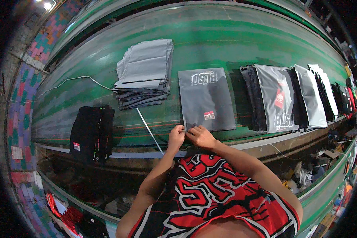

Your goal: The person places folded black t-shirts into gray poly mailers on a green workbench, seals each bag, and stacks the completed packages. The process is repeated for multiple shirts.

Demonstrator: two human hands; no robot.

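Note:
A grey translucent plastic garment bag lies flat on the long green table in front of me. It bears white printed lettering at its far end, and a red and white label shows near its close edge. My left hand pinches the bag's near left corner. Right beside it, my right hand grips the near edge with thumb and fingers, the knuckles bent. Dark folded fabric seems to show through the plastic. The fingers hide the exact spot where the edge is held.
A stack of flat grey bags lies further off to the left. Folded black garments overhang the table's near edge. At right stand rows of filled bags. A white strip and a white cord cross the tabletop.

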